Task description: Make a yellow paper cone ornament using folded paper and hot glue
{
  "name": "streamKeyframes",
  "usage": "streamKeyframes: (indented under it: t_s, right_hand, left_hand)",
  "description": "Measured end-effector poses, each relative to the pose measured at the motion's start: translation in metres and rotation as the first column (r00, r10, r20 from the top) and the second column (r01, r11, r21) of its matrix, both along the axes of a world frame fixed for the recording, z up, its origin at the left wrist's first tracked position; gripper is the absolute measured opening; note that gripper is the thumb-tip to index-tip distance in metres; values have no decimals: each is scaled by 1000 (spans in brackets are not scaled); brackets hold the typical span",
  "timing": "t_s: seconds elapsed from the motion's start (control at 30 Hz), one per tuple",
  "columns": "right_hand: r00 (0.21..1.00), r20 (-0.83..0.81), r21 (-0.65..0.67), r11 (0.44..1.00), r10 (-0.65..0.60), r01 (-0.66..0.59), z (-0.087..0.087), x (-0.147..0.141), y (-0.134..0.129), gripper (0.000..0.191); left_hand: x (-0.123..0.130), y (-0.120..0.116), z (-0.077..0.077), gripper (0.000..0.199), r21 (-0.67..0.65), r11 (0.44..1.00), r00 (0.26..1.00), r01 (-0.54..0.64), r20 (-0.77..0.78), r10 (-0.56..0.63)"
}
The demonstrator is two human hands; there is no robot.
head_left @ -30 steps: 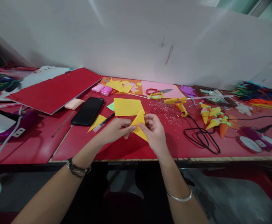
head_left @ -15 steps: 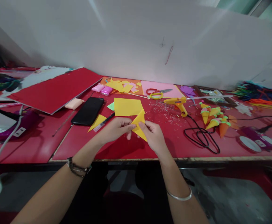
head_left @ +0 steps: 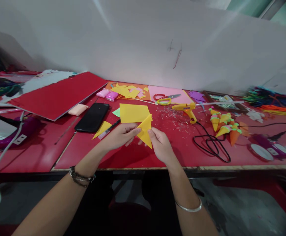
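A folded yellow paper piece [head_left: 146, 131] is held up between both hands over the front of the red table. My left hand [head_left: 123, 135] pinches its left edge between thumb and fingers. On the right edge, the thumb and fingers of my right hand [head_left: 160, 142] are closed. Just behind lies a flat yellow sheet [head_left: 134, 113]. To the left are a cut yellow piece [head_left: 102, 129], a pen [head_left: 109, 128], a green scrap [head_left: 116, 112] and a black phone [head_left: 92, 118].
A yellow glue gun [head_left: 187, 109] with a black cord lies right of the hands, near small paper cones [head_left: 222, 124]. Scissors [head_left: 166, 99] rest on pink paper at the back. A red board [head_left: 61, 93] stands at left; a purple socket block [head_left: 268, 146] sits at far right.
The folded paper has turned slightly, showing a broader face with its lower tip shifted left. My right fingers have moved a little along its right edge.
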State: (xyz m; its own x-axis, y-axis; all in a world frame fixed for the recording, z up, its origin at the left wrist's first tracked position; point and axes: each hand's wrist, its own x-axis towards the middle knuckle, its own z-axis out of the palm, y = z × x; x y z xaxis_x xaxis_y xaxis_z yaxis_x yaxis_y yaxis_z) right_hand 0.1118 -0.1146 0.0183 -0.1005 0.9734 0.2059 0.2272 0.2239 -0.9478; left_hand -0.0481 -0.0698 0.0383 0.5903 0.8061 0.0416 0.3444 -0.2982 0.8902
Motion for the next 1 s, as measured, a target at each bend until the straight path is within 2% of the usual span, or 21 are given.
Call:
streamKeyframes:
  t_s: [0.13,0.3,0.37,0.47,0.53,0.6,0.77,1.0]
  right_hand:
    - [999,-15,7,999,32,-31,-1,-1,0,30]
    - [987,2,114,981,-160,159,-8,-1,4,14]
    - [980,-7,200,960,-198,196,-8,0,5,23]
    - [987,61,339,933,-148,119,-3,0,4,39]
    - [989,114,383,923,-93,43,0,0,3,39]
    - [988,140,392,920,-69,9,2,0,2,35]
    - [991,92,361,931,-93,53,0,1,1,28]
    - [988,12,312,939,-154,143,2,-3,0,11]
  left_hand:
    - [-1,3,-4,45,-61,997,999,-40,18,41]
    - [-1,5,-7,45,-118,988,992,-101,58,108]
    - [-1,5,-7,46,-146,981,988,-125,75,137]
    - [-2,4,-6,45,-210,974,987,-81,118,108]
    - [-3,4,-5,45,-256,966,988,-21,143,59]
    - [-3,3,-3,44,-263,964,988,30,153,11]
    - [0,1,-1,45,-133,988,989,83,132,-65]
    - [1,-1,-2,38,-135,978,980,157,144,-137]
